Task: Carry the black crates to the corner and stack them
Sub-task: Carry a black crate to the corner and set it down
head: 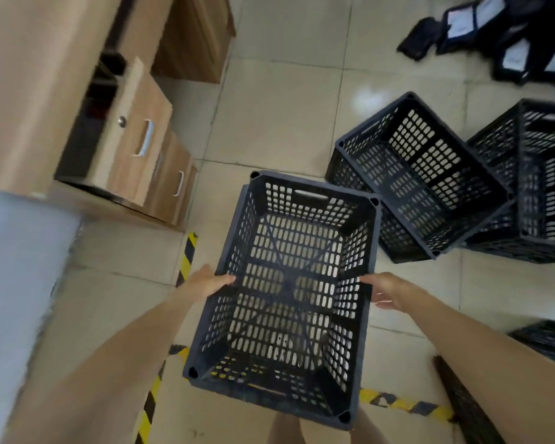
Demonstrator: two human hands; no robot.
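Fingers of both hands curled over black crate's opposite long rims.

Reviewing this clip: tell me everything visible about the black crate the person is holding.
The held crate is a black rectangular box that looks like moulded plastic, its walls and floor perforated with rows of oval slots, an X-shaped rib across the floor, a handle cut-out in the far end wall and round sockets at the rim corners. It is empty, open side up, tilted slightly, held above the tiled floor. The left hand grips one long side, the right hand the other. Nothing else visibly touches it.
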